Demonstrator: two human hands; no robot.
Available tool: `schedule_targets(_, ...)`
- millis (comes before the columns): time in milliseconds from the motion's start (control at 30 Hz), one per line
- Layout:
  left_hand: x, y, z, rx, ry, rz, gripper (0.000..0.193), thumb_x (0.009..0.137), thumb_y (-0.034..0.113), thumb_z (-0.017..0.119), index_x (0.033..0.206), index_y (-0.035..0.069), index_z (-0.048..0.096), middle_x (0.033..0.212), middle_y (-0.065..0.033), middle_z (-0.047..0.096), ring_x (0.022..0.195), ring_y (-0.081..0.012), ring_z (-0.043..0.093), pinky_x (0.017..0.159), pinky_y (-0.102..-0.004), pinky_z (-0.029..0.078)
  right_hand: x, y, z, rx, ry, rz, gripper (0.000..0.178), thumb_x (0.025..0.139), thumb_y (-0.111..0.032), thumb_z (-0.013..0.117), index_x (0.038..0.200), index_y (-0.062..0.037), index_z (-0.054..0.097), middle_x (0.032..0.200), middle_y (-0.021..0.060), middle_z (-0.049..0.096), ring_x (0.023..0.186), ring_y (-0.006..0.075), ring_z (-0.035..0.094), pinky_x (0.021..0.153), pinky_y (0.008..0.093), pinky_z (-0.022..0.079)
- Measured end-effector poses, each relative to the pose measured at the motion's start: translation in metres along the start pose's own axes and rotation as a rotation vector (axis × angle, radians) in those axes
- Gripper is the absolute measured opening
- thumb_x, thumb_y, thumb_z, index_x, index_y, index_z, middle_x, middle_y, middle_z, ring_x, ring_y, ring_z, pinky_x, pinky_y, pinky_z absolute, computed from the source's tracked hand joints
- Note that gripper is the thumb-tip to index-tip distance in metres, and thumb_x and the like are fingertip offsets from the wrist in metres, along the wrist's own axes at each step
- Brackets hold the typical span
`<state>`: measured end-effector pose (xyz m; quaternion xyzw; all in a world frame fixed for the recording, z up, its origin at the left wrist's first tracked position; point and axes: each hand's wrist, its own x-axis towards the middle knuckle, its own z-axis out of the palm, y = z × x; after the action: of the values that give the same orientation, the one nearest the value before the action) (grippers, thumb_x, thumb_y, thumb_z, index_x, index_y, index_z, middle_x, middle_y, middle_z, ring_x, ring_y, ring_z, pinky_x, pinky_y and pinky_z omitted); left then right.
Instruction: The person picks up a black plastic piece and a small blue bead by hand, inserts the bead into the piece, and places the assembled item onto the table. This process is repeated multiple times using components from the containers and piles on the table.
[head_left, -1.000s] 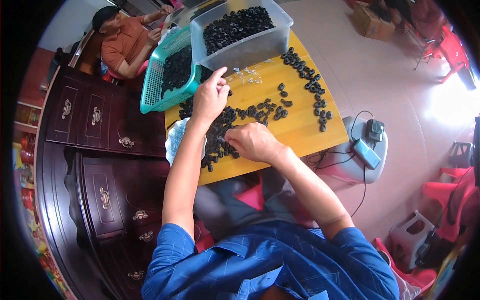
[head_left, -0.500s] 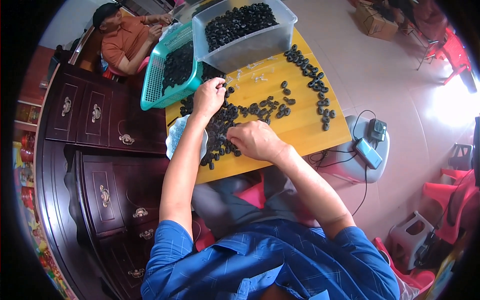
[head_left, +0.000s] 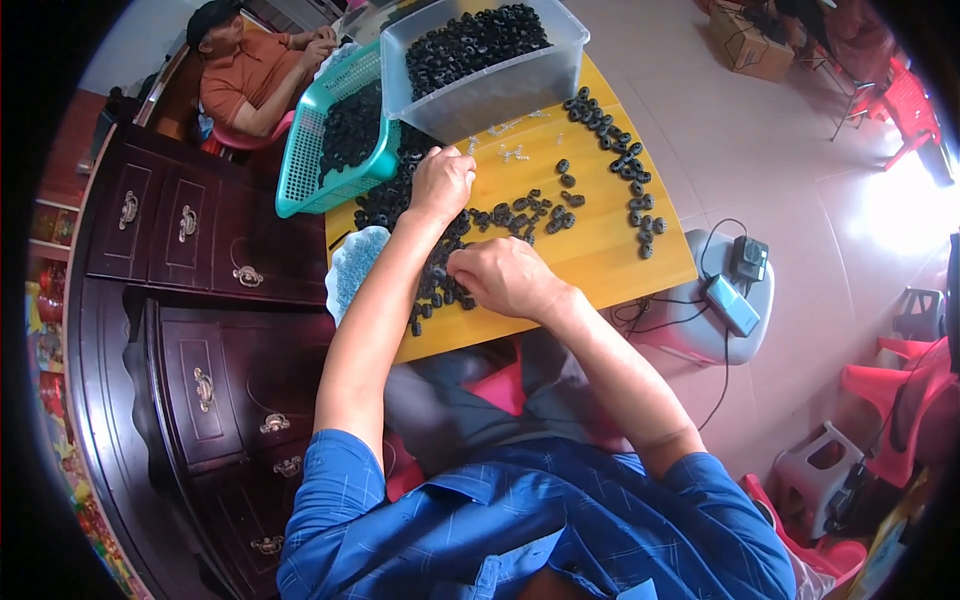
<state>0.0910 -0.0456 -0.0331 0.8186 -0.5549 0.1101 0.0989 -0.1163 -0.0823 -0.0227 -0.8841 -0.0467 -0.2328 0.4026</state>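
My left hand (head_left: 441, 185) is over the far part of the table, fingers curled together beside small clear-white pieces (head_left: 514, 153). What it pinches, if anything, is too small to make out. Nearer to me, my right hand (head_left: 507, 277) is closed at the edge of a heap of small black ring-like parts (head_left: 432, 285); its fingertips hide whatever they grip. More black parts (head_left: 520, 215) lie scattered to the right of the heap. A scalloped white dish (head_left: 338, 268) of light-blue bits sits under my left forearm.
A clear plastic bin (head_left: 490, 105) full of black parts and a green basket (head_left: 300, 190) stand at the back. Paired black parts (head_left: 637, 175) line the table's right side. A grey stool (head_left: 690, 335) holds cabled devices. Dark drawers (head_left: 215, 235) flank the left; a person (head_left: 255, 85) sits beyond.
My left hand has moved a little to the right, toward the small clear-white pieces, uncovering more of the dish. My right hand has hardly shifted. The view has drifted slightly.
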Motion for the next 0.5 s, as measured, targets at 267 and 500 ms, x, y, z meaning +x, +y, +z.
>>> schedule_targets(267,0.004,0.004,0.007,-0.053,0.070,0.051,0.003,0.078,0.011,0.072,0.080,0.009,0.073,0.085,-0.0118,0.068,0.087,-0.0329,0.063,0.082,-0.0440,0.052,0.001,0.002,-0.001,0.005,-0.048,0.039,0.007,0.087,-0.013,0.062,0.089,-0.0078,0.066,0.079,0.0130,0.068,0.077,0.0352,0.066,0.069,0.0466,0.052)
schedule_targets(500,0.009,0.026,0.006,-0.147,0.037,0.084,0.004,0.080,0.006,0.065,0.084,0.006,0.067,0.084,-0.0119,0.069,0.084,-0.0342,0.065,0.081,-0.0451,0.052,0.001,0.004,0.001,-0.008,-0.019,0.016,0.013,0.089,-0.016,0.061,0.081,-0.0066,0.065,0.072,0.0163,0.067,0.071,0.0359,0.068,0.065,0.0473,0.053)
